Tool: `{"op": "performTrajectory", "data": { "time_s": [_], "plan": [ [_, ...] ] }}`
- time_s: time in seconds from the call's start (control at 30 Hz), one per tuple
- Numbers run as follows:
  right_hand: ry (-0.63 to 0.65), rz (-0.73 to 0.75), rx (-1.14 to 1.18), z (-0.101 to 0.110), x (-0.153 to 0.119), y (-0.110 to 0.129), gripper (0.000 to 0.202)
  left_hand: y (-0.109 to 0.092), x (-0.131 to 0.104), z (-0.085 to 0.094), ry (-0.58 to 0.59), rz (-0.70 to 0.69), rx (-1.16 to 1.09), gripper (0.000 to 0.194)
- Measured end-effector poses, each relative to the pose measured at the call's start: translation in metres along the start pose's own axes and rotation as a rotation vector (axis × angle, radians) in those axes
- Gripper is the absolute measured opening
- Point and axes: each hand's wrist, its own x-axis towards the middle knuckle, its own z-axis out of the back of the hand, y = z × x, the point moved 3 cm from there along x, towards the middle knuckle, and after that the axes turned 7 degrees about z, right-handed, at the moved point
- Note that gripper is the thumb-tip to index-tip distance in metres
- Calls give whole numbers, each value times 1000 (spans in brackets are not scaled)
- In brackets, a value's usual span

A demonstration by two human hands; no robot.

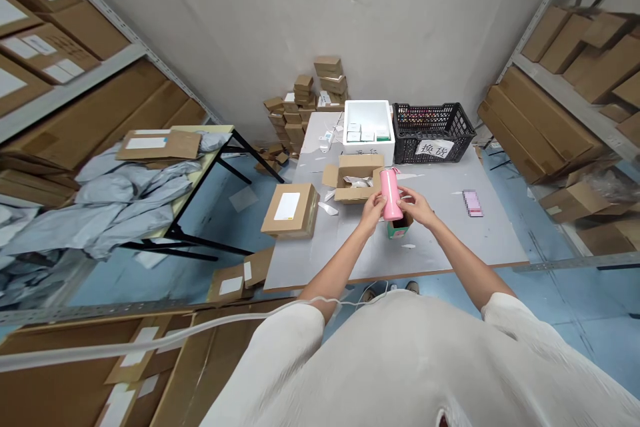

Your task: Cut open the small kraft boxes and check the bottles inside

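A: Beginning from the left, what are you having on your table (300, 260)?

B: A closed carton (289, 207) with a white label is resting at the left side. Next, an open carton (353, 195) is holding some white material, and behind it a white foam box (385, 149) is containing small boxes.

A: And your grips, what are they doing?

B: Your left grip (373, 211) is clamping the pink bottle (392, 196) from its left side. The bottle is being held up, in front of you, above the green box (399, 231), which is standing open and is being partly hidden. Your right grip (419, 207) is closing its fingers on the bottle's lower right side.

A: Farther right?

B: A black crate (407, 152) is standing behind, carrying a handwritten sign (435, 149), and a phone (473, 203) is lying flat near the right end.
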Motion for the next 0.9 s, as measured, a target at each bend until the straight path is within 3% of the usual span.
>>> {"op": "performTrajectory", "data": {
  "time_s": [0.1,0.33,0.53,0.73,0.9],
  "plan": [
    [-9,13,-35,-1,2,2,72,-2,3,2,-23,46,-10,62],
    [-22,78,-124,0,9,3,60,-1,7,4,81,160,6,63],
    [-23,70,-140,-1,8,6,59,-1,6,4,45,231,13,57],
    [-5,68,-112,-1,3,10,59,-6,-3,1,122,124,2,72],
    [-47,80,-98,1,3,11,67,-5,-3,-3,159,-85,28,94]
  ]
}}
